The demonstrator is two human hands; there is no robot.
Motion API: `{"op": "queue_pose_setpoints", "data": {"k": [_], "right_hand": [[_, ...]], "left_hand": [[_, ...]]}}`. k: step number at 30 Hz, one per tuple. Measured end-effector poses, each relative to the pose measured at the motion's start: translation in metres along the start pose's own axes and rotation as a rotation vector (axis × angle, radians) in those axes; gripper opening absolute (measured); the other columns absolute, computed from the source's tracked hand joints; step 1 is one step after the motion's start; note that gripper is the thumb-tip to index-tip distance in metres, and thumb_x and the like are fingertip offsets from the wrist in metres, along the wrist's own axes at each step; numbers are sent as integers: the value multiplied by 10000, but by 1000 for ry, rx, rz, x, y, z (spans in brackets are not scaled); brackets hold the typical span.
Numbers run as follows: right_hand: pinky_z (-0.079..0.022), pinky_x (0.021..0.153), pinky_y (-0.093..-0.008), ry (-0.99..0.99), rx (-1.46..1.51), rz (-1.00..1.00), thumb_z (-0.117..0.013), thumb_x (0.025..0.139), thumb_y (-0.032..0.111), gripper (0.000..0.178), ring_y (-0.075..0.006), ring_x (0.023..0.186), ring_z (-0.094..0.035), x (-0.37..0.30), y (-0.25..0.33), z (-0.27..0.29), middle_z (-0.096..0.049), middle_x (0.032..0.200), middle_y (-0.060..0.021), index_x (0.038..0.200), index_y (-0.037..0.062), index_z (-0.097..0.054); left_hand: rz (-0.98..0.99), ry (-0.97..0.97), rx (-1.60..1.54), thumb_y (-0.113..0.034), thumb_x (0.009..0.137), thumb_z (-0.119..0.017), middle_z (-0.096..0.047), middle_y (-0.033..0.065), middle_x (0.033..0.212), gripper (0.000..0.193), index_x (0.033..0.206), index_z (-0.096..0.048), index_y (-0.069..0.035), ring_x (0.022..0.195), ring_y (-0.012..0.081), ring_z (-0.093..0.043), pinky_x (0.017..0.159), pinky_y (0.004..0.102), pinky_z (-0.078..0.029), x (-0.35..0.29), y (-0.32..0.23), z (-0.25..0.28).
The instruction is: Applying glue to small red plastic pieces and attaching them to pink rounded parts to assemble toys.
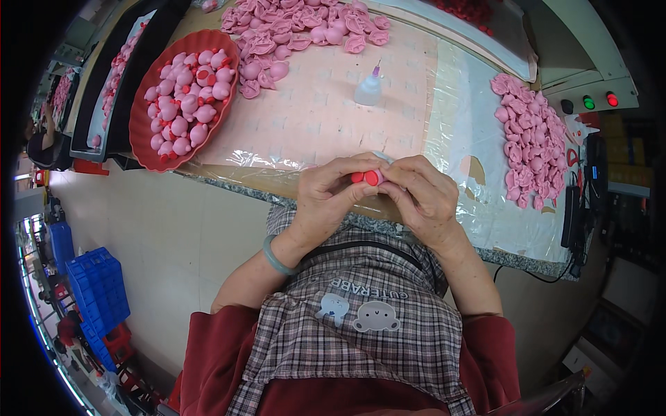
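Note:
Near the front edge of the table, my left hand (325,192) and my right hand (429,200) meet, fingertips pinched round a small pink and red rubbery toy part (372,178). Its red oval faces up, and my fingers cover much of the rest. Beyond my hands a small squeeze bottle (368,91) with a purple needle tip stands upright. On the left, a red scalloped bowl (138,148) holds many rounded pink pieces with red parts (182,126). Loose pink ruffled pieces (295,31) are heaped at the far side, and another pink heap (533,142) lies on the right.
A black-sided conveyor trough (114,87) with pink pieces runs beyond the bowl. At right are a machine panel with green and red lights (588,102), scissors (571,157) and a black power strip (571,215). Blue crates (97,291) stand on the floor at left.

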State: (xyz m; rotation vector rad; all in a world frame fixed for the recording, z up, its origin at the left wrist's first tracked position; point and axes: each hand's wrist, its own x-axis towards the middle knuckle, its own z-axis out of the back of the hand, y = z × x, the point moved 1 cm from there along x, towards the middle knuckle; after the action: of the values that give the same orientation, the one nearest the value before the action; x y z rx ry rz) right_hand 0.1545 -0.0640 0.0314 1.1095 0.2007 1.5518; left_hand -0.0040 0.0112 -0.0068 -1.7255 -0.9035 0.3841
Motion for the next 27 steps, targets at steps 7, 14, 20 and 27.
{"op": "queue_pose_setpoints", "data": {"k": [7, 14, 20, 27], "right_hand": [[-529, 643, -283, 20, 46, -87, -761, 740, -41, 295, -222, 829, -664, -6, -7, 3, -664, 936, -144, 1022, -14, -677], [-541, 686, -292, 34, 3, -113, -772, 729, -25, 361, -245, 869, -661, -2, -1, 4, -639, 1036, -154, 1075, 0, -670], [-559, 704, -306, 31, -81, -14, -798, 707, 3, 387, -247, 876, -664, -5, -2, -1, -636, 1043, -150, 1072, -6, -670], [-554, 646, -306, -22, -71, 21, -807, 694, 36, 327, -239, 791, -669, -7, -3, -2, -650, 936, -121, 997, -6, -690]], "left_hand": [[114, -116, -64, 45, 862, -676, -635, 141, 1221, 332, 1187, -609, 24, 1083, 180, -627, 954, 303, -520, 3, -3, -9], [0, -14, 33, 21, 880, -660, -638, 115, 1191, 299, 1176, -619, 11, 1094, 179, -613, 945, 317, -518, 3, 0, -2], [-40, 4, 105, 23, 869, -667, -651, 121, 1151, 270, 1137, -661, -8, 1047, 180, -624, 903, 297, -522, 2, 1, -1], [-50, 31, 143, 25, 860, -674, -660, 124, 1131, 287, 1146, -660, -1, 1022, 170, -634, 867, 290, -531, 0, 7, 2]]}}
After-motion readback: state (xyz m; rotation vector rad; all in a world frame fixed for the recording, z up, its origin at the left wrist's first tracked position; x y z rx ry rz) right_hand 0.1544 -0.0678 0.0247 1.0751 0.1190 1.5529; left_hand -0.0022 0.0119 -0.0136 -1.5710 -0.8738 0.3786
